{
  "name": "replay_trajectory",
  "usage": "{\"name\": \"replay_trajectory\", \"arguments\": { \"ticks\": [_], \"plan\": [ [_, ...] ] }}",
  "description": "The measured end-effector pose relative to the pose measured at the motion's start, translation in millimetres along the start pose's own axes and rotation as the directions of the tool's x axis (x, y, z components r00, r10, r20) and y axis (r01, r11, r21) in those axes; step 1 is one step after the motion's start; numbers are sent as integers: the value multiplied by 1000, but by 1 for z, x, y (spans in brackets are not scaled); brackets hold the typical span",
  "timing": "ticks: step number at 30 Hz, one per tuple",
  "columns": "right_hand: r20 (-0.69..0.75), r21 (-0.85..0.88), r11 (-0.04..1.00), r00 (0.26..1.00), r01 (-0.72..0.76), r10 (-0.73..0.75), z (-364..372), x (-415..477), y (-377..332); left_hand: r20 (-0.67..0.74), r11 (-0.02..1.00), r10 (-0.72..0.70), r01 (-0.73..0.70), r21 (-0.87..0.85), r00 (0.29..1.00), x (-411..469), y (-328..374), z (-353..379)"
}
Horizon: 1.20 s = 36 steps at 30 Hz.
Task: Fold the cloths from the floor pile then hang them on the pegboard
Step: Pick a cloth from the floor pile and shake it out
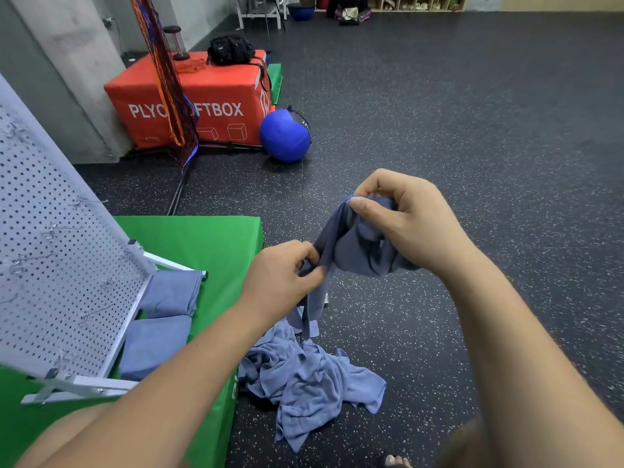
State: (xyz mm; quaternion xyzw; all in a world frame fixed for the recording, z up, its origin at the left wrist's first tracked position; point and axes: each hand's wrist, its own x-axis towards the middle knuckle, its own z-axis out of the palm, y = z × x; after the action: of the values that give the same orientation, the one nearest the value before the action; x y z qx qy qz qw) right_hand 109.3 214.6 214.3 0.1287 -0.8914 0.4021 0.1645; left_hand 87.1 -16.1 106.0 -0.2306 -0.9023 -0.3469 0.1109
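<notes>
Two hands: the left hand [283, 275] and the right hand [405, 224] share one blue cloth [358, 251], held in the air in front of the person.
Left hand: thumb and fingers pinch a thin edge of the cloth, lower and nearer the person.
Right hand: fingers curl round a bunched wad of the cloth, higher and farther out.
Cloth position: above the dark floor [472, 163], over the far edge of the pile [304, 376], just right of the green mat [209, 244].
Cloth axis: it runs from the right hand's wad down and back past the left hand's pinch. A narrow tail hangs on toward the pile; whether it touches, I cannot tell.
Pile: crumpled blue cloths on the floor against the mat's side.
Pegboard: the white pegboard [60, 265] stands tilted on the mat at the left, with two folded cloths [169, 292] at its foot.
Risk, tangle: if the tail is caught, lifting could probably drag another cloth out of the pile.
Risk, slip: the left pinch holds little fabric and may lose the edge when the cloth is pulled open.
Risk, crooked fold: with so much wadded, corners may be mismatched, and a lopsided fold would likely hang badly.
</notes>
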Motion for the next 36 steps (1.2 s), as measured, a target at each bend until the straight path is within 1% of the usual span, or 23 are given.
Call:
{"name": "replay_trajectory", "arguments": {
  "ticks": [5, 8, 13, 18, 22, 25, 31, 34, 36],
  "plan": [
    [-93, -15, 999, 995, -33, 32, -9, 1, 3, 71, 995, -99, 99, 7, 993, -1, -12, 5],
    [-170, -37, 998, 984, -58, 51, -15, 1, 6, 87, 991, -131, 130, 11, 988, -1, -20, 4],
    [-323, -89, 989, 942, -120, 86, -23, 1, 14, 138, 978, -202, 207, -24, 970, 2, -37, -4],
    [-412, -68, 980, 900, -187, 143, -28, 2, 21, 221, 961, -272, 278, 4, 937, 7, -65, -15],
    [-383, -77, 965, 901, -250, 203, -21, 3, 36, 250, 956, -292, 290, 45, 923, 11, -83, -30],
    [-354, -80, 947, 897, -310, 264, -12, 3, 53, 245, 946, -323, 317, 65, 914, 11, -94, -42],
    [-359, -68, 900, 852, -431, 381, -9, 5, 79, 248, 918, -381, 395, -9, 891, 9, -106, -59],
    [-341, -80, 874, 837, -479, 427, -8, 5, 91, 234, 916, -376, 397, -52, 897, 8, -101, -64],
    [-316, -97, 859, 834, -502, 452, -7, 5, 98, 192, 925, -352, 372, -79, 916, 8, -99, -65]
  ]
}}
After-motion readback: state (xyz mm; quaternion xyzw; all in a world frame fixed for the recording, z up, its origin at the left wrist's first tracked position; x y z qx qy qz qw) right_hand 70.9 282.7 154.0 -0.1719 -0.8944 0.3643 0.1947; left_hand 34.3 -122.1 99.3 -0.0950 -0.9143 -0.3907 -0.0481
